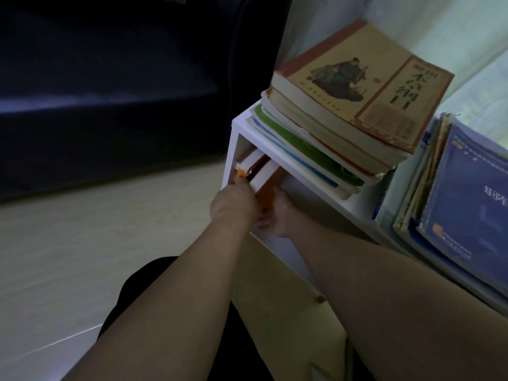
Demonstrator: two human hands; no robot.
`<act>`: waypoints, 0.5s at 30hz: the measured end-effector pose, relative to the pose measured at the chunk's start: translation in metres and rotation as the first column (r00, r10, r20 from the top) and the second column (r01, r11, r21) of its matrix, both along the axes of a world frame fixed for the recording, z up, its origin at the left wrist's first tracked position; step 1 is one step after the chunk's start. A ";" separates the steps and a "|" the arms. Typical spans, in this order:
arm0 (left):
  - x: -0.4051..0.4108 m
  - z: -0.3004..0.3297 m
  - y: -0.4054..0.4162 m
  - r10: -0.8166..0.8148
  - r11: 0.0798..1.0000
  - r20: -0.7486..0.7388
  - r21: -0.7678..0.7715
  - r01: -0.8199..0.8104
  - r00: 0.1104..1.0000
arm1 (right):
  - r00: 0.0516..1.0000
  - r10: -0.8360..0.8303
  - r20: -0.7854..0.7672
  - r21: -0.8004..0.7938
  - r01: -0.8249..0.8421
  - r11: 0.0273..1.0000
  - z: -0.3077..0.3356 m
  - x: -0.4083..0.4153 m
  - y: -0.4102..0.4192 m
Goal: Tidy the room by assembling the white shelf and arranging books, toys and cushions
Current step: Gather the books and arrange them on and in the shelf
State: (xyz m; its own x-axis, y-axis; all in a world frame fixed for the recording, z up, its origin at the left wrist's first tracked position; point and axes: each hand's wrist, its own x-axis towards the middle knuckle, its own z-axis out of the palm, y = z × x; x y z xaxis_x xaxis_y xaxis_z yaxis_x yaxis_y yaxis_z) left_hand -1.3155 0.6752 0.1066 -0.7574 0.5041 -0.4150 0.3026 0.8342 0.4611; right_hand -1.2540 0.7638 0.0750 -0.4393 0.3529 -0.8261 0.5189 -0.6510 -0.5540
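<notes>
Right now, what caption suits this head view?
Both hands, left and right, slide books into the white shelf under a book stack.

**Dim room, pale floor, dark sofa**

The room is dim, and most of the light falls on the right side, where a pale wall (453, 28) with a faint greenish cast runs behind everything. The floor (82, 243) is light, wood-toned, with faint plank lines running across it; a brighter white strip shows near the lower left edge. A large dark sofa (110, 78) fills the upper left (its colour reads as navy or black, hard to tell in this light). A soft bluish sheen crosses its seat cushion. Its rounded armrest stands at the sofa's right end, close to the pale wall.
</notes>
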 end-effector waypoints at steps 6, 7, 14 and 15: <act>-0.010 -0.005 -0.004 0.103 0.987 0.044 0.119 -0.107 0.994 | 0.983 -0.078 -0.167 -0.044 0.071 0.996 0.005 -0.020 0.007; -0.010 -0.004 -0.002 0.106 0.984 0.046 0.141 -0.111 0.993 | 0.977 -0.092 -0.191 -0.036 0.087 0.996 0.004 -0.023 0.010; -0.009 -0.006 0.003 0.172 0.962 0.144 0.191 -0.198 0.975 | 0.938 -0.179 -0.296 -0.008 0.185 0.983 -0.005 -0.031 0.013; -0.008 -0.005 0.004 0.182 0.956 0.155 0.205 -0.212 0.971 | 0.934 -0.189 -0.303 -0.005 0.197 0.980 -0.007 -0.033 0.013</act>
State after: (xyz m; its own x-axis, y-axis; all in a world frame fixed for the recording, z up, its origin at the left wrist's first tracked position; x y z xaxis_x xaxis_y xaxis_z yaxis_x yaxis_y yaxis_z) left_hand -1.3237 0.6793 0.1014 -0.7964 0.4403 -0.4146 0.0665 0.7451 0.6636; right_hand -1.2865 0.7769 0.0677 -0.5873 0.4741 -0.6560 0.1916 -0.7060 -0.6818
